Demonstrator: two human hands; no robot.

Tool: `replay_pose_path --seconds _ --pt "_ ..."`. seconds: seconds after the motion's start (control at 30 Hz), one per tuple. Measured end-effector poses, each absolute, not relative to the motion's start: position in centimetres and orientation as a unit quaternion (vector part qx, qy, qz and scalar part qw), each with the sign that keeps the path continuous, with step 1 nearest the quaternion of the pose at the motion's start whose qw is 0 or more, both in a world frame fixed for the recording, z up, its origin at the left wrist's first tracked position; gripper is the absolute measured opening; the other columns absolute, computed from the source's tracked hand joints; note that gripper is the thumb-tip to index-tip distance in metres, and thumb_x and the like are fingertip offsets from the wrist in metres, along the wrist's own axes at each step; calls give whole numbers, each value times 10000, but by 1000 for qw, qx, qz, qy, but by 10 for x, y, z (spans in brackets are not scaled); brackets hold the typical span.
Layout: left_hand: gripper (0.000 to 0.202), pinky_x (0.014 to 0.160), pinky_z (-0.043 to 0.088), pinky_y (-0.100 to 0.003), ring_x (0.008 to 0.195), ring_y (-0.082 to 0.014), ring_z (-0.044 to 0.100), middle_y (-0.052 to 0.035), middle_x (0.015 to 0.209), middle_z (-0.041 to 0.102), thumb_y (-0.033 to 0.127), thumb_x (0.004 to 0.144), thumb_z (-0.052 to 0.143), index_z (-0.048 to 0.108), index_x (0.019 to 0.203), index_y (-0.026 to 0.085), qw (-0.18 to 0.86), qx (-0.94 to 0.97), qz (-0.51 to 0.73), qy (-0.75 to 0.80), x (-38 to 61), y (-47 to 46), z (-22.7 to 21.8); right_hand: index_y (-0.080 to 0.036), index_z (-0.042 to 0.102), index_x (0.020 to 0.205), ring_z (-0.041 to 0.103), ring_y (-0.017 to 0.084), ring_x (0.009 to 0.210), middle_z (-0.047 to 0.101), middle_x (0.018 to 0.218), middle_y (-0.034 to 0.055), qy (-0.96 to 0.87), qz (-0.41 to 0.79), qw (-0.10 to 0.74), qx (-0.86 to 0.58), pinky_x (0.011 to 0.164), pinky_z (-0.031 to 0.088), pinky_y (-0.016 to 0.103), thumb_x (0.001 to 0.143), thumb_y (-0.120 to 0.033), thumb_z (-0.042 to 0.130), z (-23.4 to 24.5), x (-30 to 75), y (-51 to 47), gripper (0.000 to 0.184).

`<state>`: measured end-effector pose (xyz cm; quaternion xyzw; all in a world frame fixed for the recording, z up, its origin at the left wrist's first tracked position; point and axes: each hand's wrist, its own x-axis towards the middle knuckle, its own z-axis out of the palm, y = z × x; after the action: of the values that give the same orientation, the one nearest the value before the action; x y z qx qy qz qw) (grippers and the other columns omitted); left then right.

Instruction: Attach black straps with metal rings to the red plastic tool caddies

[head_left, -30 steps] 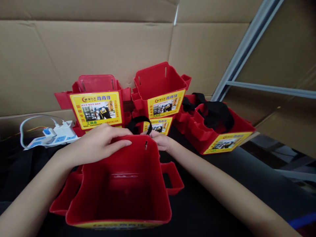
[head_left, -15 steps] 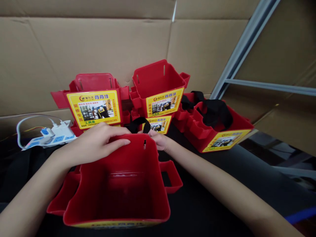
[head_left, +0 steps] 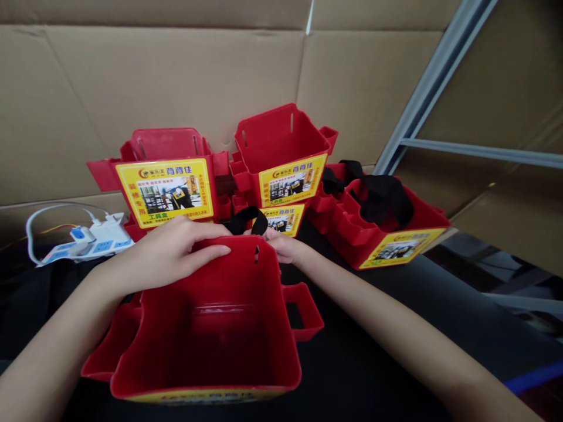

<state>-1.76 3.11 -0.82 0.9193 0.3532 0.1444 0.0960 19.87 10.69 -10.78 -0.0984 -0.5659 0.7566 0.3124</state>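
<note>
Nearest to me is a red plastic tool box [head_left: 229, 346], its open top facing me, with side holders and slots in its back wall. My left hand [head_left: 176, 252] is closed over the back wall's rim, thumb inside and fingers behind. Behind that wall, near the right slot, my right hand [head_left: 284, 245] pinches a black strap [head_left: 260, 223], which loops up above the rim. The right fingertips are partly hidden by the box and strap. Whether the strap passes through the slot I cannot tell.
Behind stand more red boxes with yellow labels, one on the left [head_left: 167, 190] and a stacked one [head_left: 281, 155]. At right, a box [head_left: 391, 234] has black straps in it. A white power strip [head_left: 97, 240] lies left. Cardboard [head_left: 176, 76] and a metal frame [head_left: 413, 111] rise behind.
Hardly anything differs. The view has shifted very slightly, and both hands keep their places on the box and strap.
</note>
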Motion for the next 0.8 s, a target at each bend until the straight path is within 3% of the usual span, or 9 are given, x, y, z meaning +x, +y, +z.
replay_pose_path --seconds 0.3,0.47,0.8 --pt "270 739 447 -238 787 -149 625 5 835 670 376 908 417 631 937 214 84 920 149 352 -17 29 -8 -132 608 876 604 81 632 651 736 -5 -571 747 312 -136 602 506 172 547 -151 744 -113 203 114 356" --pt "263 753 445 -242 806 -152 623 8 842 668 374 908 420 629 940 218 88 920 148 352 -17 30 -8 -149 615 935 620 95 732 651 847 11 -578 737 320 -141 654 513 182 558 -170 755 -111 206 116 402" --pt "266 737 443 -237 809 -151 622 9 841 668 373 910 420 631 959 219 91 921 144 350 -16 29 -7 -135 596 749 606 78 691 633 774 0 -608 715 318 -133 662 507 177 563 -234 760 -105 208 111 268"
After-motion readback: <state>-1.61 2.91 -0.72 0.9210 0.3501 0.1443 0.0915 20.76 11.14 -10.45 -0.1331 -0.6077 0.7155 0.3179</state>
